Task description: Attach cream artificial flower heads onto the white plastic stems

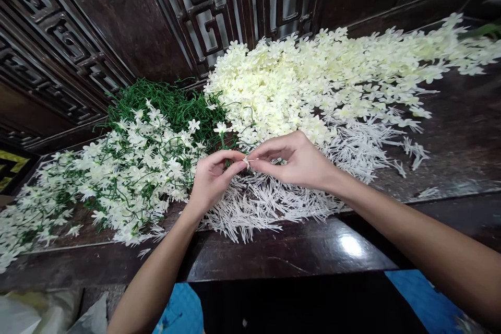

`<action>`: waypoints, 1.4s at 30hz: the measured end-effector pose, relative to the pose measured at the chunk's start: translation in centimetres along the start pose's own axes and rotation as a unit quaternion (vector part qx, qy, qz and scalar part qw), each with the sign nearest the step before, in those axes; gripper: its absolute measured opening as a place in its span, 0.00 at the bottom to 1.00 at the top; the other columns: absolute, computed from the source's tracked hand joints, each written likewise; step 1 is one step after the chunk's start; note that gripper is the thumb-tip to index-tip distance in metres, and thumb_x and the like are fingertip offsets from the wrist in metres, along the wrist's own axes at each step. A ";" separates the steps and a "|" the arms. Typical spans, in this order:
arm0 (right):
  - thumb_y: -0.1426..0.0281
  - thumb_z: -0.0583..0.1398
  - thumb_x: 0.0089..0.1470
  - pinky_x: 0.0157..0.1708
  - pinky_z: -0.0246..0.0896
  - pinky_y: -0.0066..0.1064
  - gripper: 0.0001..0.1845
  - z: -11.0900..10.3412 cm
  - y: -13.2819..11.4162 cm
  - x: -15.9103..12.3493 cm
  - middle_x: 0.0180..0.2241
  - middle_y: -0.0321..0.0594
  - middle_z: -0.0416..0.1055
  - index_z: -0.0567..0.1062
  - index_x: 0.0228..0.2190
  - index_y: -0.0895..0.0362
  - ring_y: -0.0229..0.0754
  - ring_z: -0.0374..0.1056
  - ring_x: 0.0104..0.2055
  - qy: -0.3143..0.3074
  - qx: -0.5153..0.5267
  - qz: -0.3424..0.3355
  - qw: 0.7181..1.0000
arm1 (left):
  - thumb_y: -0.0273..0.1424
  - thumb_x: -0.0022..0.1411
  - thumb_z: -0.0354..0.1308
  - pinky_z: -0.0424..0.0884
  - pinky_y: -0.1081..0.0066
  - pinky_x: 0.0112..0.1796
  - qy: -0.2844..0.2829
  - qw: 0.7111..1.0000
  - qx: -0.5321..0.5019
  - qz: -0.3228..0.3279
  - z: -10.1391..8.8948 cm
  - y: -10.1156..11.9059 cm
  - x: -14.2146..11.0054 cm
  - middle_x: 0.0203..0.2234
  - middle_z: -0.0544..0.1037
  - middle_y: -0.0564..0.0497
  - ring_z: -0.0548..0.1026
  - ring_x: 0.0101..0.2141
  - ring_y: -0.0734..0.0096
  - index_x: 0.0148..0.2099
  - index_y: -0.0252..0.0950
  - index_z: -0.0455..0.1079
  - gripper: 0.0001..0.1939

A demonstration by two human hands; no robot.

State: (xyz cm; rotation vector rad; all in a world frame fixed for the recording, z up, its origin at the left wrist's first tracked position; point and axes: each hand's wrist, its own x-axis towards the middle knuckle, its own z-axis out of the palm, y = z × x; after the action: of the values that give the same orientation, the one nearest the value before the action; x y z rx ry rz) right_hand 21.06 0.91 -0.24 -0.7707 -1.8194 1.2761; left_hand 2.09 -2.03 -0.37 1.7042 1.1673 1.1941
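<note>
My left hand (211, 175) is closed in a pinch, thumb and forefinger on a small white artificial flower (247, 162). Facing it, my right hand (299, 162) pinches a thin white stamen piece (254, 159), whose tip meets the flower between both hands. Most of each small piece is hidden by the fingertips. Below and right of my hands lies a heap of white spiky stamen pieces (266, 203). Behind them spreads a large pile of pale yellow-white artificial blossoms (274, 81). Green plastic stems (164, 102) are bunched beyond my left hand.
White flowers on green stems (133, 172) cover the left side of the dark wooden bench (274, 253). A carved lattice backrest (203, 5) rises behind the piles. Plastic bags (47, 313) sit below the bench at the lower left, near something blue (182, 308).
</note>
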 end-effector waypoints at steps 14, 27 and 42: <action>0.71 0.63 0.50 0.32 0.73 0.36 0.04 0.1 -0.2 0.0 0.29 0.38 0.77 0.78 0.31 0.57 0.39 0.74 0.30 0.008 -0.009 0.030 0.999 | 0.22 0.53 0.66 0.76 0.69 0.36 -0.009 0.998 0.037 0.042 -0.2 -0.1 0.0 0.31 0.82 0.51 0.78 0.32 0.72 0.35 0.40 0.79 0.08; 0.65 0.68 0.46 0.42 0.72 0.44 0.16 -0.1 0.0 0.1 0.37 0.43 0.76 0.74 0.37 0.56 0.44 0.74 0.37 -0.014 0.016 0.089 0.996 | 0.26 0.54 0.65 0.77 0.67 0.37 0.029 0.999 0.017 -0.029 -0.2 -0.1 -0.1 0.32 0.82 0.50 0.78 0.34 0.70 0.38 0.40 0.78 0.07; 0.64 0.62 0.55 0.40 0.71 0.44 0.08 -0.1 0.2 0.0 0.32 0.42 0.74 0.74 0.32 0.56 0.43 0.71 0.35 -0.009 -0.003 0.075 0.997 | 0.25 0.59 0.60 0.79 0.65 0.40 0.036 0.997 -0.047 -0.058 -0.2 0.3 -0.1 0.34 0.82 0.49 0.80 0.35 0.69 0.40 0.38 0.77 0.07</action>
State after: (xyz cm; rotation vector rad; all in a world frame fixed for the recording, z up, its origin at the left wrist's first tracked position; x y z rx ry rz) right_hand 21.12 1.02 -0.40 -0.9162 -1.8091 1.3763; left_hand 1.92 -2.22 -0.03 1.5145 1.2176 1.2278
